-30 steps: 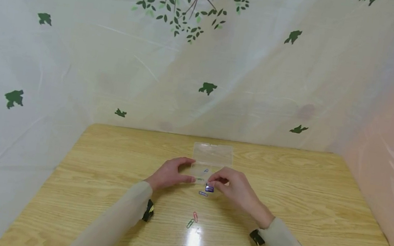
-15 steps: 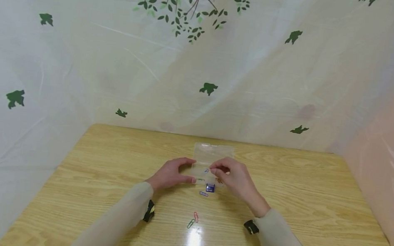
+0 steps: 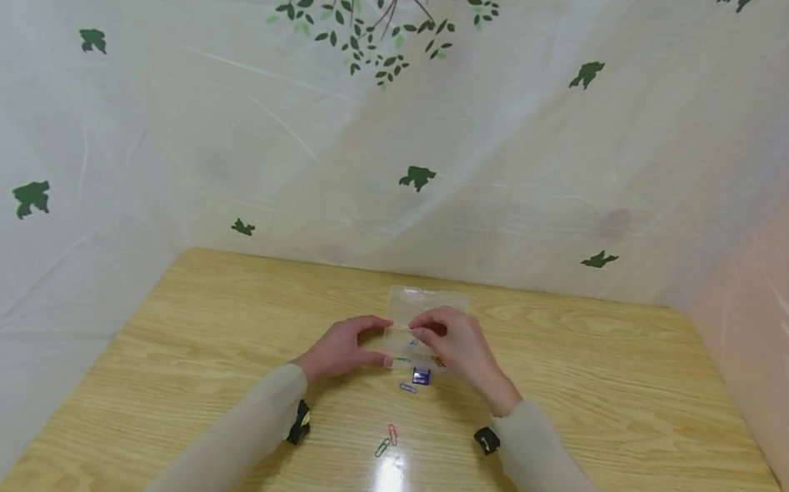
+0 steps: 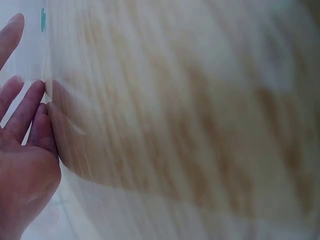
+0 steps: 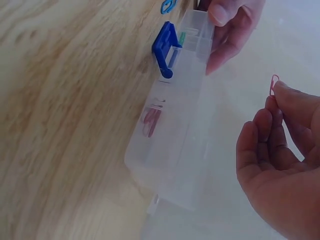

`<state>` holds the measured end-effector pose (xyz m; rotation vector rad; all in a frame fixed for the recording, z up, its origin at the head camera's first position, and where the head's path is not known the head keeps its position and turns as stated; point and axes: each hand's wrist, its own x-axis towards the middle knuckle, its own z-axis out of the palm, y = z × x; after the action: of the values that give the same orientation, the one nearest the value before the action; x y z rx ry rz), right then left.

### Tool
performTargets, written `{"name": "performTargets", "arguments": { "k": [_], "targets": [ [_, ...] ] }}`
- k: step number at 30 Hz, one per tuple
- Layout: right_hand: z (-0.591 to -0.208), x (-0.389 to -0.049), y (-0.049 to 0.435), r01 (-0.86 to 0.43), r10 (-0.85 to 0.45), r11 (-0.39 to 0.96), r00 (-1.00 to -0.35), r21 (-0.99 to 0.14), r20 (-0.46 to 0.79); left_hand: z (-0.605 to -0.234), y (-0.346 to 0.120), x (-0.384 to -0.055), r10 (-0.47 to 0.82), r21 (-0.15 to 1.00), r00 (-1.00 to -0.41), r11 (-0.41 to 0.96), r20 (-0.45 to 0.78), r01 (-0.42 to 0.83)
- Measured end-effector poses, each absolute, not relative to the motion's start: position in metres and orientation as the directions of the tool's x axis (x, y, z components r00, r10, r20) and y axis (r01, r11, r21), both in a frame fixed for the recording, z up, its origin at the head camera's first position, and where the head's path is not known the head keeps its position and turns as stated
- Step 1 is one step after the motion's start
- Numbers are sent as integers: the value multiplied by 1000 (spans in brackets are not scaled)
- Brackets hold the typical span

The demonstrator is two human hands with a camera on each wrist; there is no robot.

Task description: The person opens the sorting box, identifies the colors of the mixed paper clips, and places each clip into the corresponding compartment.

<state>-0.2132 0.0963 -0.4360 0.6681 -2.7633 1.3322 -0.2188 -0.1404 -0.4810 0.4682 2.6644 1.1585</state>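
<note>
A clear plastic box [image 3: 430,350] stands with its lid [image 3: 428,299] folded back. My left hand [image 3: 343,345] holds its left end, thumb at the front wall and fingers toward the back. Over the box, my right hand [image 3: 459,346] pinches a red paper clip [image 5: 273,85] between thumb and index finger. Inside lie a blue paper clip [image 3: 414,342] and, near the front left, a green one [image 4: 43,20]. Red paper clips [image 5: 151,121] lie in the front right compartment. The blue latch [image 5: 162,48] hangs open at the front.
A blue-violet paper clip [image 3: 408,388] lies on the wooden table [image 3: 606,410] just before the latch. Closer to me are a pink paper clip [image 3: 392,434] and a green paper clip [image 3: 382,448]. A pale patterned sheet [image 3: 511,170] rises behind the table.
My right hand has moved up and left from beside the latch to over the rear of the box, uncovering the red paper clips. My left hand has stayed on the box.
</note>
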Motion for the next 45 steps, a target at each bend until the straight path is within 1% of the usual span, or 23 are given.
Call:
{"name": "performTargets", "arguments": {
  "k": [8,18,26,36,45],
  "targets": [
    [-442,-224,85,-342,-367,566,-919,-750,142,-484,-142,-222,371,732,-928,644,-46,221],
    [-446,-231,76,-360,-398,571,-908,-738,135,-484,-141,-221,358,744,-933,636,-48,205],
    [-452,-235,72,-391,-416,596,-897,-701,148,-484,-141,-221,360,746,-931,635,-57,200],
    [-458,-240,65,-399,-431,632,-893,-665,127,-485,-143,-222,351,750,-934,634,-61,189],
    [-460,-240,65,-380,-425,641,-899,-667,105,-484,-141,-220,341,745,-939,639,-51,192]
  ]
}}
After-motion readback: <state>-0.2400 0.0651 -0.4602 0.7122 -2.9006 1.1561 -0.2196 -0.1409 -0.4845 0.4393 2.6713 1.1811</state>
